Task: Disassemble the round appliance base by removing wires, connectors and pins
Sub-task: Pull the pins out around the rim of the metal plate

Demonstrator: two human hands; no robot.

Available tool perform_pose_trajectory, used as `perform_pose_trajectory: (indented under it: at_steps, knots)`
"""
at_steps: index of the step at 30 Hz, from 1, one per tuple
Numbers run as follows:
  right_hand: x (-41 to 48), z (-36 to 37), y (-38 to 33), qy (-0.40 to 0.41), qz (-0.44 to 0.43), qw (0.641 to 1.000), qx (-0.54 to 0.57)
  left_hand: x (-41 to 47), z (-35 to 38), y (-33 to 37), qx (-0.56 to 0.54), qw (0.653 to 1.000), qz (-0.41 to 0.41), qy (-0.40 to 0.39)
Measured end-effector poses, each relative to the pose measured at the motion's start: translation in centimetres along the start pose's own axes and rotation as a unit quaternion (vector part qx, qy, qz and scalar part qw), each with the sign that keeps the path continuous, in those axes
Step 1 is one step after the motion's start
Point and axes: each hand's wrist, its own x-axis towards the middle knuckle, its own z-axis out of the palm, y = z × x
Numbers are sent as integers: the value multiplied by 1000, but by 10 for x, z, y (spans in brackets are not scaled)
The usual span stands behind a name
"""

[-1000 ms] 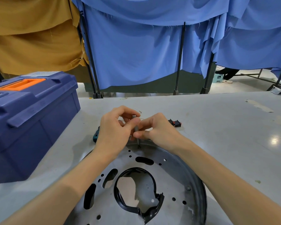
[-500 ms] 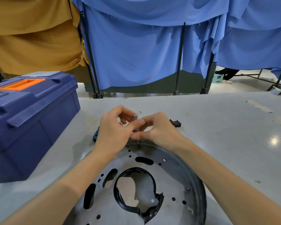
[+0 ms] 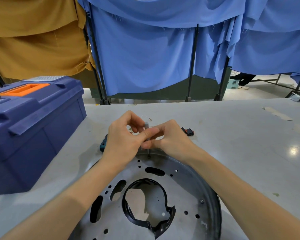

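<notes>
The round metal appliance base (image 3: 189, 186) lies flat on the table near me, with a black plastic ring (image 3: 145, 220) around its central hole. A small grey upright pin (image 3: 146, 126) stands at the base's far rim, its thin tip at a hole in the plate. My left hand (image 3: 123, 141) and my right hand (image 3: 170, 137) both pinch this pin from either side, thumbs meeting on its shaft. A thin white wire (image 3: 146, 117) lies just beyond the hands.
A large blue toolbox (image 3: 29, 129) with an orange handle stands at the left. A teal-handled tool (image 3: 103, 144) peeks out behind my left wrist. A small black and red connector (image 3: 188, 131) lies right of my hands. Blue and brown curtains hang behind the grey table (image 3: 241, 144).
The grey pin has risen slightly between my fingers, its top now showing above them. My hands have shifted their pinch a little; the base has stayed put.
</notes>
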Motion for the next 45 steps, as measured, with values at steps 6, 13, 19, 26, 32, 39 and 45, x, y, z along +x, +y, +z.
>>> perform_pose_trajectory:
  at_steps: [6, 13, 19, 26, 32, 39, 45]
  knots:
    - [0, -1, 0, -27, 34, 999, 18, -1, 0, 2, -7, 999, 20, -29]
    - [-1, 0, -2, -10, -3, 1000, 12, -2, 2, 2, -12, 1000, -5, -13]
    - [1, 0, 0, -33, 37, 998, 32, -2, -1, 6, -25, 999, 15, -12]
    - [-1, 1, -1, -16, 15, 1000, 12, -1, -2, 4, -13, 1000, -6, -21]
    - [0, 0, -1, -12, 5, 1000, -2, -3, -1, 8, -6, 999, 14, -28]
    - [0, 1, -2, -6, -4, 1000, -2, -1, -1, 4, 0, 1000, -8, -16]
    - [1, 1, 2, -11, 21, 1000, 5, 0, 0, 3, -1, 1000, 12, -26]
